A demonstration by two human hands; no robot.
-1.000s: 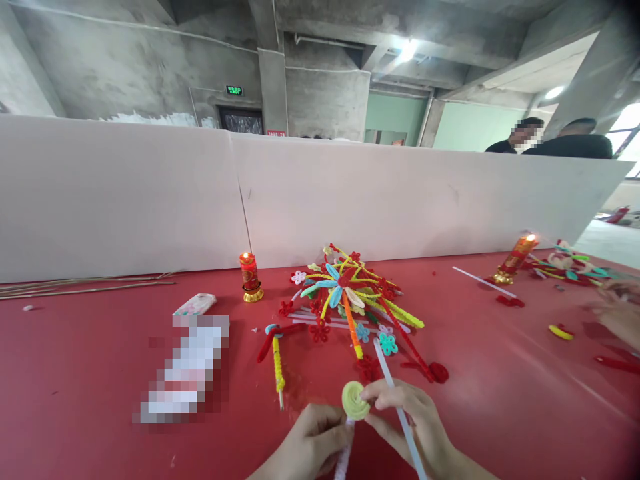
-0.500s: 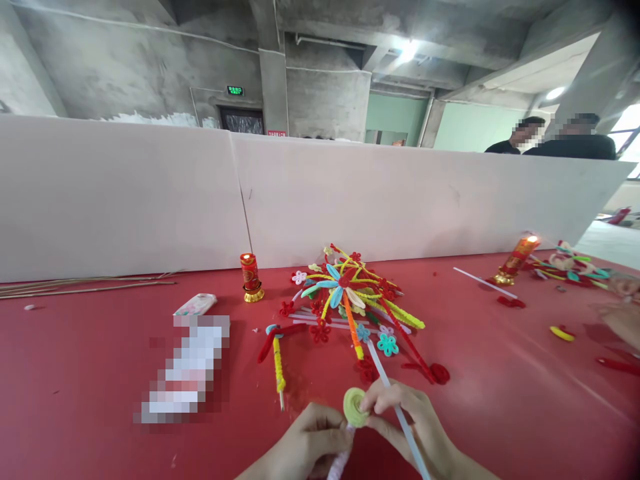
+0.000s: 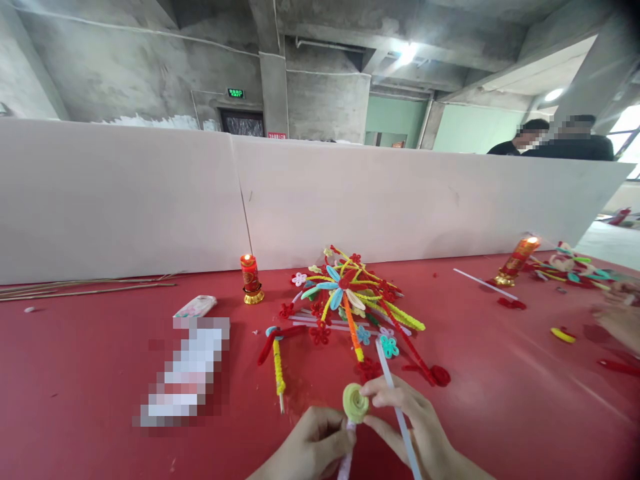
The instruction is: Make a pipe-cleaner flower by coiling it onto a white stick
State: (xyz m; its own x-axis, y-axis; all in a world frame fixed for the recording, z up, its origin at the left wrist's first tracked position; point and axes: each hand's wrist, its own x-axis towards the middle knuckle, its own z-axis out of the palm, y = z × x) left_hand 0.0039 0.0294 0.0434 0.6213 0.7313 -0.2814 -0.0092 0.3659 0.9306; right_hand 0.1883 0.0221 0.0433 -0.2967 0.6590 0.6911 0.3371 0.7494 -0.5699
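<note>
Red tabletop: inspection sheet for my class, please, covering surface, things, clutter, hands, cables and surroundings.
Surface: red tabletop, small scraps.
Job's things: pale yellow fuzzy coil, pale lilac fuzzy stem, whitish translucent stick.
Clutter: multicoloured pile of fuzzy flowers; two lit red candles in gold holders.
Hands: left hand grips stem; right hand pinches coil and holds stick.
Cables: nothing seen on tabletop.
Surroundings: white upright panel behind; two people beyond; another person's blurred hand at right.

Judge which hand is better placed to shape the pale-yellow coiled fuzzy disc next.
Probably the right hand: its fingers touch the disc, though it also holds a translucent white stick. The left hand grips the fuzzy pale-lilac stem below.
</note>
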